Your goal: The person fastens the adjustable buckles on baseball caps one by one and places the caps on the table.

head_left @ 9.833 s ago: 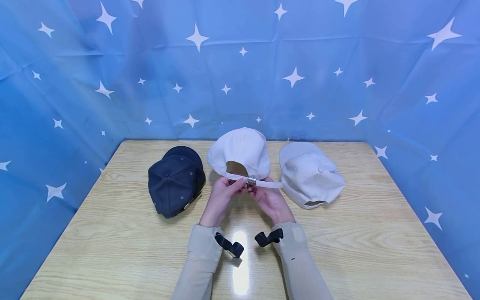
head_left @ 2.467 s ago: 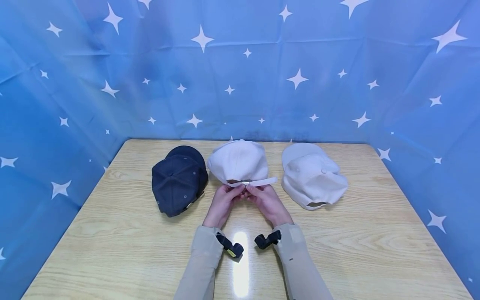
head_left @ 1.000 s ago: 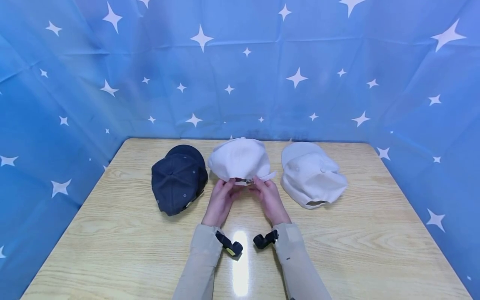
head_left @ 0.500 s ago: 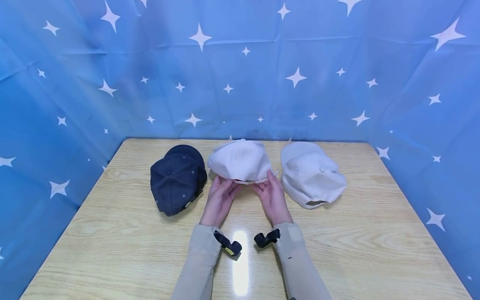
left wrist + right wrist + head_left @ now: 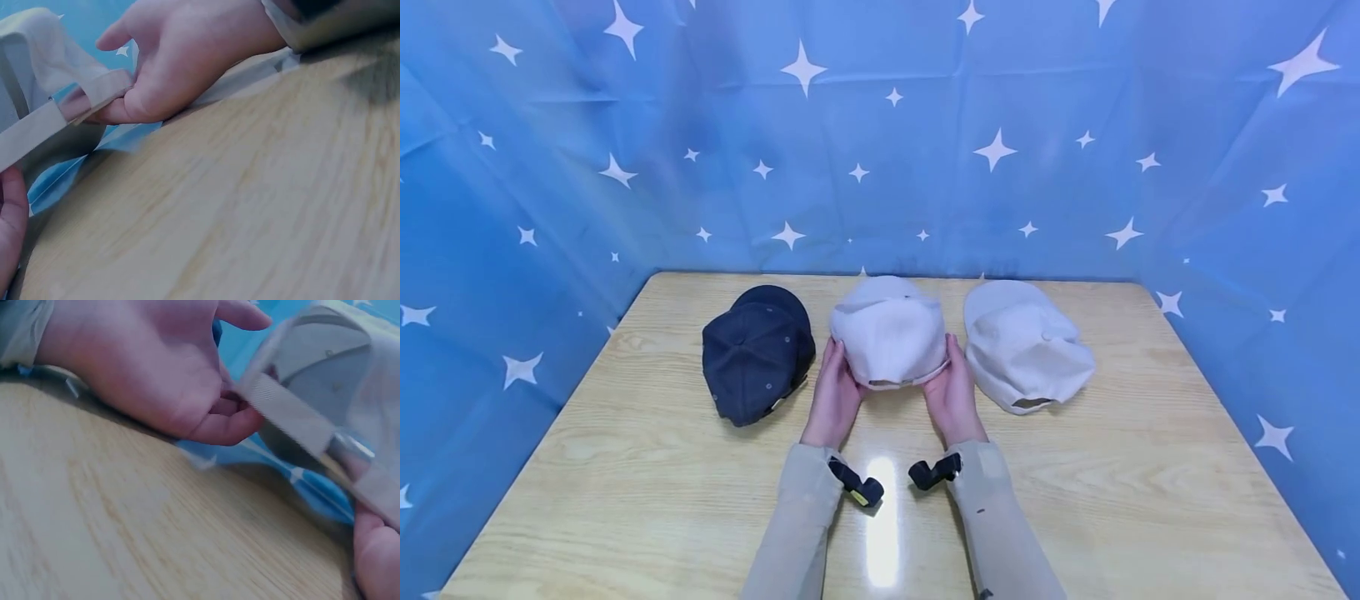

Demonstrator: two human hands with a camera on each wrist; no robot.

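Note:
A white baseball cap [image 5: 891, 333] is at the middle of the table's far side, its back toward me. My left hand [image 5: 835, 396] holds its left side and my right hand [image 5: 953, 396] its right side, thumbs up along the crown. In the right wrist view, the left hand's fingers [image 5: 228, 425] curl at the rim. The back strap [image 5: 294, 415] runs through a shiny metal buckle [image 5: 350, 447] below the rear opening. From the left wrist camera, the right hand [image 5: 194, 56] has its fingers under the strap end of the rim; part of the left hand [image 5: 11, 231] shows at the edge.
A dark navy cap [image 5: 752, 358] lies to the left, brim toward the back. On the right, close to my right hand, lies an off-white cap [image 5: 1030, 346]. The wooden table [image 5: 647, 483] ends at a blue star-patterned cloth [image 5: 880, 125].
Both hands have moved from the strap and buckle out to the cap's sides. The strap's loose end, which stuck out rightward, no longer shows. The cap has tipped and come slightly nearer.

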